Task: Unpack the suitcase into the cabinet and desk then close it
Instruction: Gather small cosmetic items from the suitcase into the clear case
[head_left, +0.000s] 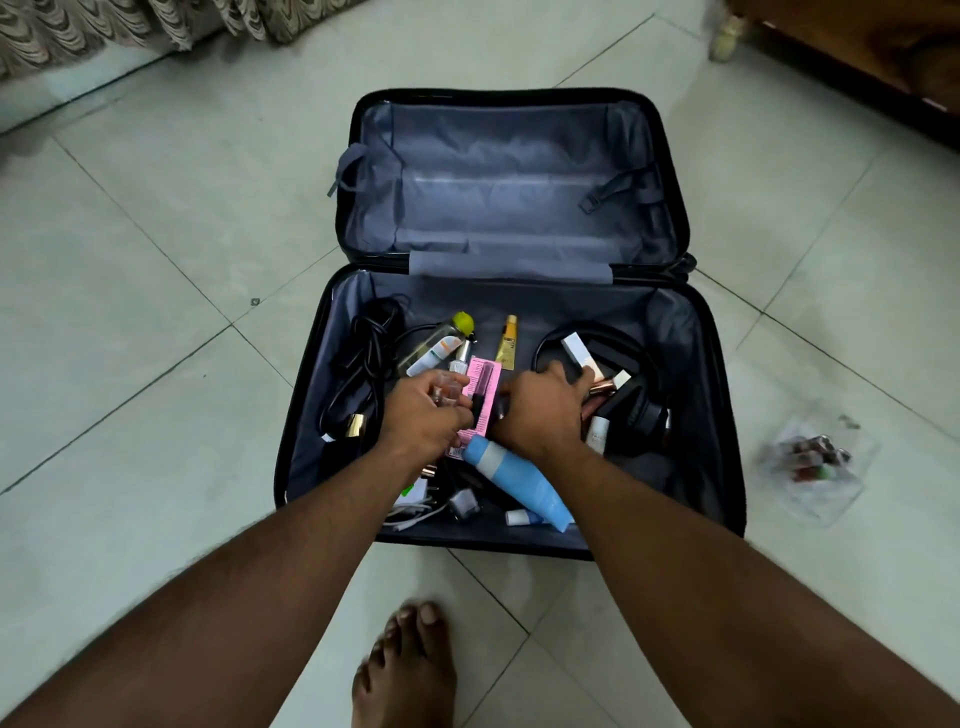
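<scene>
A black suitcase (719, 415) with grey lining lies open on the tiled floor; its far half holds nothing. The near half holds several small items: a black cable (363, 348), a yellow-capped bottle (441, 338), a gold tube (506, 343), black headphones (636, 405), a blue tube (519, 480) and a pink card pack (484, 387). My left hand (423, 413) grips a small clear glass bottle (451, 389) beside the pink pack. My right hand (543, 410) reaches down among small cosmetic items by the headphones, fingers curled around them; which ones it holds is hidden.
A clear plastic bag (813, 465) of small items lies on the floor right of the suitcase. Wooden furniture (857, 47) stands at the top right, patterned fabric (104, 31) at the top left. My bare foot (405, 670) is in front of the suitcase.
</scene>
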